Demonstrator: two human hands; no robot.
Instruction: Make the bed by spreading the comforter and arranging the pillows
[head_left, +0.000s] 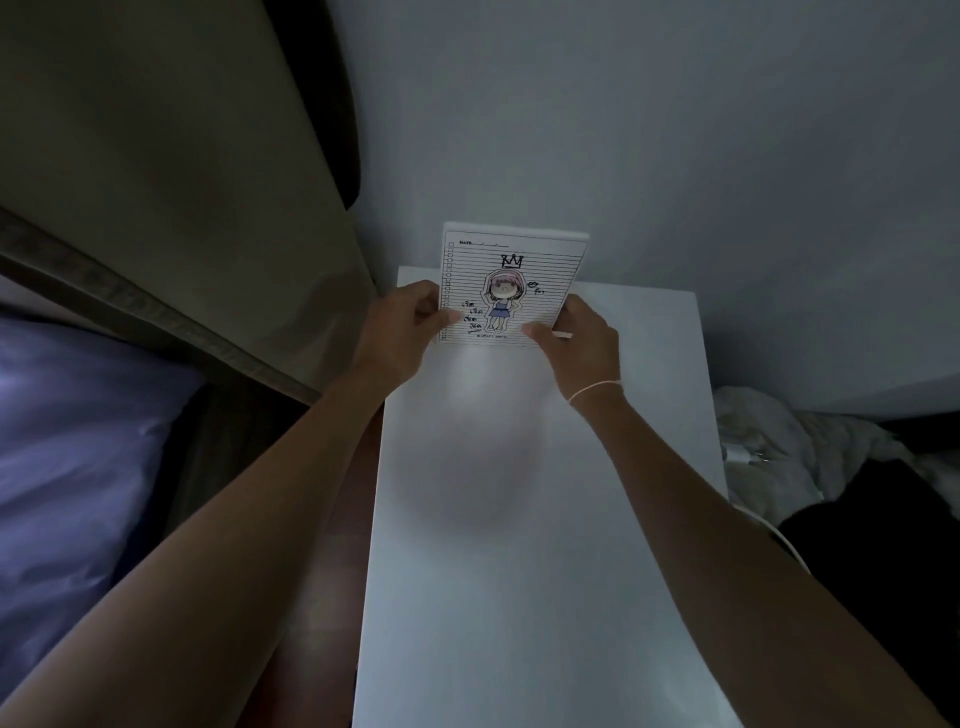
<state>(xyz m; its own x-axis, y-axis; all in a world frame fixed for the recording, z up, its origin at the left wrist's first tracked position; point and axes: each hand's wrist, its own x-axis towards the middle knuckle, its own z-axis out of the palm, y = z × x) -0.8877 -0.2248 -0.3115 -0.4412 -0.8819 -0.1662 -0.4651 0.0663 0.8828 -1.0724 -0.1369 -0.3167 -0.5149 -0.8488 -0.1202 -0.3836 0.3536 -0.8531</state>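
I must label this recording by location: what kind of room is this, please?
Probably a bedroom: a padded headboard above purple bedding, and a white bedside table against the wall.

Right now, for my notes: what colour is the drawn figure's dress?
Blue, on the notepad; head view.

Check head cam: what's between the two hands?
The lined notepad, gripped at its lower corners by left hand and right hand, above the white table. Head view.

Bare forearms, thin white wrist string (595, 391)
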